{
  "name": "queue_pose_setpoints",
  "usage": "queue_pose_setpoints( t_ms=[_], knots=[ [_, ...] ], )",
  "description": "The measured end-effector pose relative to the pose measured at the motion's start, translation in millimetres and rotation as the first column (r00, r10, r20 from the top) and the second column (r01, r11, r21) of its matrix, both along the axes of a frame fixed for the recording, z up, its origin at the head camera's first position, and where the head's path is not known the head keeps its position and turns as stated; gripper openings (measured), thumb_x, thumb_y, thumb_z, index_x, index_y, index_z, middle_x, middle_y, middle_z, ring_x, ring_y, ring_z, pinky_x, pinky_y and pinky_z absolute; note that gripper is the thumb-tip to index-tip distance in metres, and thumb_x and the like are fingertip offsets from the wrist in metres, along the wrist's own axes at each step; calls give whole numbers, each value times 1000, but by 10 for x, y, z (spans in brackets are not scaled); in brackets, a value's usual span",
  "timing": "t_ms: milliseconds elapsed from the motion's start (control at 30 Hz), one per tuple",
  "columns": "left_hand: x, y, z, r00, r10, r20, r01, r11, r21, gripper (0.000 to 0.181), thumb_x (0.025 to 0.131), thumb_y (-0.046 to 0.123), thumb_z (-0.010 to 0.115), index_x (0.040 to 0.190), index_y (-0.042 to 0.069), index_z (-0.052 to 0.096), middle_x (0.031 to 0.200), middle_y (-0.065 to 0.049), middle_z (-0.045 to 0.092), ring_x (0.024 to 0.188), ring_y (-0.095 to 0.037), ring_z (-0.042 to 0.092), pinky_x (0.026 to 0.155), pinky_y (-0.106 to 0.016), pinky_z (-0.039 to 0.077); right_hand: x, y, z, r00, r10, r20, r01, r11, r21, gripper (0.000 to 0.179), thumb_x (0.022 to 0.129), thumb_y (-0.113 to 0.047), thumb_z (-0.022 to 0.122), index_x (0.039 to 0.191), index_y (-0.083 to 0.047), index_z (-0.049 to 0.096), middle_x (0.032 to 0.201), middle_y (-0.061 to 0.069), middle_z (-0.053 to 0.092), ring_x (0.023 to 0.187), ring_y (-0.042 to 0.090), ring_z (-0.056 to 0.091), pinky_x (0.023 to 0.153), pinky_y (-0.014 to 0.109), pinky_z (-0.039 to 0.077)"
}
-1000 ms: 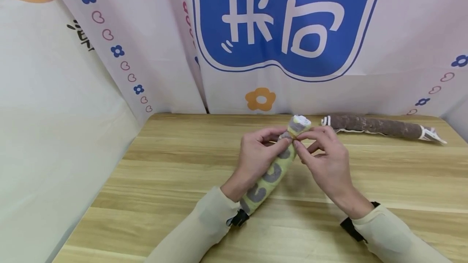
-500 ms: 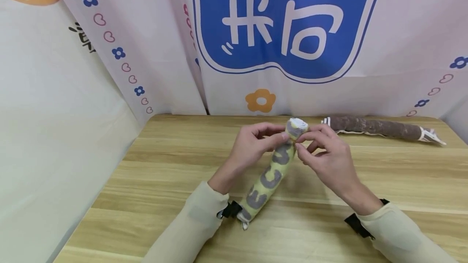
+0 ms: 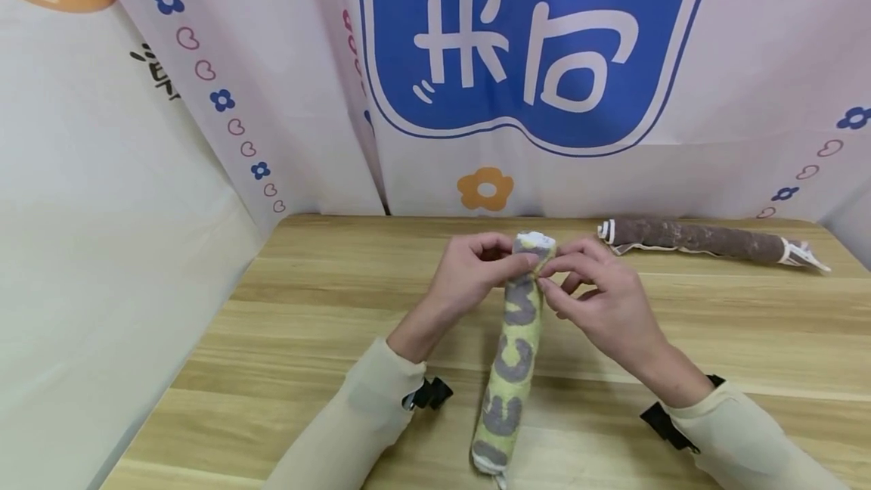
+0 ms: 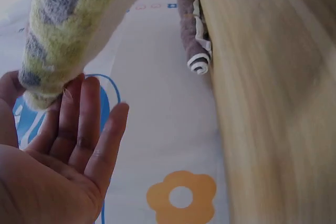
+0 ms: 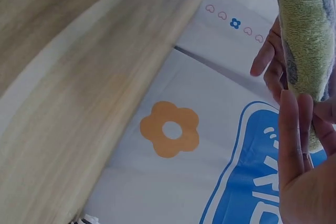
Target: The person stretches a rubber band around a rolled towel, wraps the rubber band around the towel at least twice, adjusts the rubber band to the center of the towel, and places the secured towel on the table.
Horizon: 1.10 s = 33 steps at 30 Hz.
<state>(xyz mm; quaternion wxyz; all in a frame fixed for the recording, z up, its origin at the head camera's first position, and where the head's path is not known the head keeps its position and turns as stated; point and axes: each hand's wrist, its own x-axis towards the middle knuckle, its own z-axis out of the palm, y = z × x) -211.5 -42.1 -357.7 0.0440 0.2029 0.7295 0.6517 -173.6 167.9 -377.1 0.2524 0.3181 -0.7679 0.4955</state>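
A rolled towel [image 3: 513,358], yellow-green with grey letter shapes, stands tilted between the hands, its lower end toward me. My left hand [image 3: 469,271] holds the upper end, thumb across the front and fingers behind. At the right side of that end, my right hand [image 3: 605,305] pinches a thin yellowish rubber band with thumb and forefinger; most of the band is hidden. In the left wrist view, the left fingers [image 4: 90,111] lie under the towel's end. In the right wrist view, the right fingers [image 5: 290,135] lie alongside the roll.
A brown rolled towel [image 3: 701,239] with white edging lies at the back right of the wooden table [image 3: 306,324]. Behind the table hangs a white printed cloth [image 3: 422,165] with a blue emblem and an orange flower.
The yellow-green towel has swung from slanting left to nearly upright in the view, its lower end moving right and toward me. Both hands stay at its upper end, now slightly lower.
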Motion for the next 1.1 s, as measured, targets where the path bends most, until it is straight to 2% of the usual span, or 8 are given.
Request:
queue_pose_setpoints(
  t_ms=[100, 267, 433, 633, 867, 1100],
  knots=[
    [-3, 14, -39, 999, 35, -12, -35, 999, 21, 19, 92, 24, 84, 99, 7, 81, 92, -3, 76, 81, -13, 65, 70, -28, 54, -18, -3, -32, 998, -28, -53, 29, 999, 28, 29, 84, 15, 80, 99, -9, 79, 106, 5, 65, 65, 8, 62, 54, 19, 53],
    [-5, 50, -75, 996, 89, -7, -89, 994, 69, 17, 91, 22, 84, 95, 6, 80, 91, -3, 75, 80, -12, 62, 68, -27, 50, -56, 2, -65, 990, -67, -122, 75, 995, 59, 31, 80, 12, 83, 95, -15, 80, 96, 0, 62, 66, 7, 55, 56, 17, 47],
    [1, 73, -102, 991, 128, 31, -130, 987, 93, 18, 90, 23, 85, 95, 7, 81, 90, -4, 75, 80, -13, 63, 70, -28, 52, -85, -8, -99, 991, -11, -134, 18, 998, 53, 30, 80, 12, 81, 96, -14, 79, 84, -5, 58, 63, 5, 50, 54, 17, 42],
    [-5, 91, -140, 983, 172, 56, -177, 980, 94, 16, 89, 23, 86, 91, 8, 80, 87, -3, 73, 78, -13, 62, 72, -37, 53, -90, -13, -150, 994, 17, -106, -7, 996, 88, 28, 83, 12, 78, 97, -12, 77, 78, -12, 52, 62, 4, 48, 53, 16, 40],
    [-15, 105, -155, 970, 226, 88, -235, 966, 110, 12, 87, 20, 86, 90, 9, 81, 84, -2, 72, 78, -13, 61, 71, -32, 51, -81, -30, -170, 998, 33, -53, -28, 995, 94, 26, 85, 10, 76, 98, -12, 76, 77, -11, 52, 60, 5, 51, 52, 16, 45],
    [-25, 99, -154, 951, 289, 110, -301, 947, 115, 13, 86, 21, 86, 91, 10, 82, 87, -4, 73, 82, -16, 65, 73, -30, 55, -66, -50, -201, 996, 89, -6, -88, 992, 87, 30, 87, 12, 75, 100, -15, 75, 74, -10, 51, 56, 6, 48, 48, 18, 40]
  ],
)
